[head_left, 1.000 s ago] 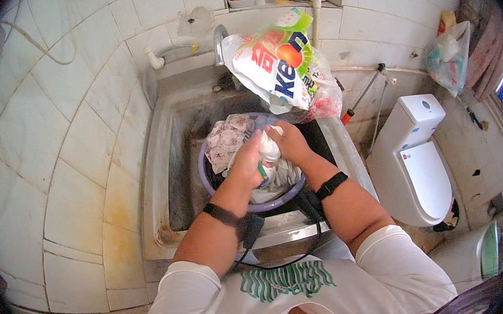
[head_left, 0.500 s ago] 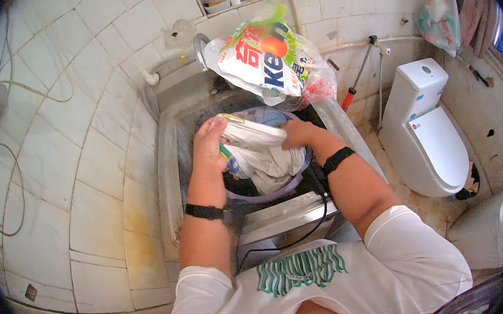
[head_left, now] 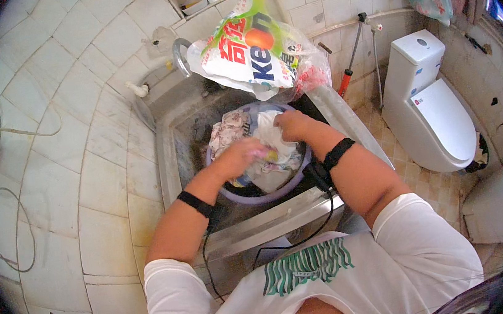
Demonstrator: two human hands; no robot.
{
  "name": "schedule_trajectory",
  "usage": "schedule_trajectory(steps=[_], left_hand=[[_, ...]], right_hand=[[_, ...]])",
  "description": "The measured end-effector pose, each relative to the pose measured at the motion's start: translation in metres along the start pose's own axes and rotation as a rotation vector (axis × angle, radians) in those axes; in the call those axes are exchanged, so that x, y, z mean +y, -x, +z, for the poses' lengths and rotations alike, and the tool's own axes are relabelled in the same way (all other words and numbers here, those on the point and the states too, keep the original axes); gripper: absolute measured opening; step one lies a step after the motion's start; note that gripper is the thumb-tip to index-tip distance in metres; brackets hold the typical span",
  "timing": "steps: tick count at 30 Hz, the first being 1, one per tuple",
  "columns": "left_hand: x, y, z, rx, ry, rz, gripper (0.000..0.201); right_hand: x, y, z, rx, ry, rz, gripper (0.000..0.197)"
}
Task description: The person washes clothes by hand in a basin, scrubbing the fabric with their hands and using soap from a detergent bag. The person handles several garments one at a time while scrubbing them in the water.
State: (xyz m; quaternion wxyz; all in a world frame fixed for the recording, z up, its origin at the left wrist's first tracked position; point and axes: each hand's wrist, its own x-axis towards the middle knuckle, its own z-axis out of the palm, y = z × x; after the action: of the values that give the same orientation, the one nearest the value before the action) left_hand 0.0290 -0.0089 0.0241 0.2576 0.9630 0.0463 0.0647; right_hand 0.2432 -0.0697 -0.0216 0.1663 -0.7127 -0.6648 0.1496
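A purple basin (head_left: 286, 191) sits in the sink, filled with wet cloth. My right hand (head_left: 294, 126) is closed on a white garment (head_left: 270, 131) at the basin's right side. Across the middle of the basin lies my left hand (head_left: 240, 157), palm down over the same white cloth. Its fingers are smeared by motion, with a small yellow-green patch showing at their tips. Whether they grip anything is unclear. A pale garment with reddish-brown print (head_left: 228, 130) is bunched at the basin's left.
The basin stands inside a grey sink (head_left: 168, 160) with a curved metal tap (head_left: 180, 54). A white and green detergent bag (head_left: 252, 54) rests on the sink's back right corner. A black cable (head_left: 298, 240) hangs over the front edge. To the right stands a white toilet (head_left: 428, 99).
My left hand has moved down and right from the basin's left edge onto the cloth. The raised white garment has been lowered, uncovering the printed one. The view has shifted slightly.
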Motion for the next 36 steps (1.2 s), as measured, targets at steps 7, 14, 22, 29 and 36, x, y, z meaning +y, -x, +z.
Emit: schedule_trajectory(steps=[7, 14, 22, 29, 36], left_hand=[[-0.054, -0.004, 0.089, -0.412, 0.261, -0.193, 0.026], [-0.056, -0.033, 0.084, -0.783, -0.177, -0.291, 0.017], [-0.063, -0.028, 0.054, -0.362, 0.207, -0.228, 0.022], [0.026, -0.009, -0.020, 0.426, 1.229, -0.445, 0.024], [0.031, 0.000, -0.012, 1.045, 1.703, -0.309, 0.031]], right_hand=[[0.000, -0.001, -0.004, 0.049, -0.212, 0.016, 0.025], [-0.004, 0.001, -0.006, 0.063, -0.276, 0.012, 0.023], [-0.008, -0.009, 0.000, 0.212, -0.242, -0.150, 0.015], [-0.017, -0.014, 0.007, -0.018, -0.761, -0.171, 0.039], [-0.030, 0.001, -0.009, -0.347, -0.957, -0.155, 0.059]])
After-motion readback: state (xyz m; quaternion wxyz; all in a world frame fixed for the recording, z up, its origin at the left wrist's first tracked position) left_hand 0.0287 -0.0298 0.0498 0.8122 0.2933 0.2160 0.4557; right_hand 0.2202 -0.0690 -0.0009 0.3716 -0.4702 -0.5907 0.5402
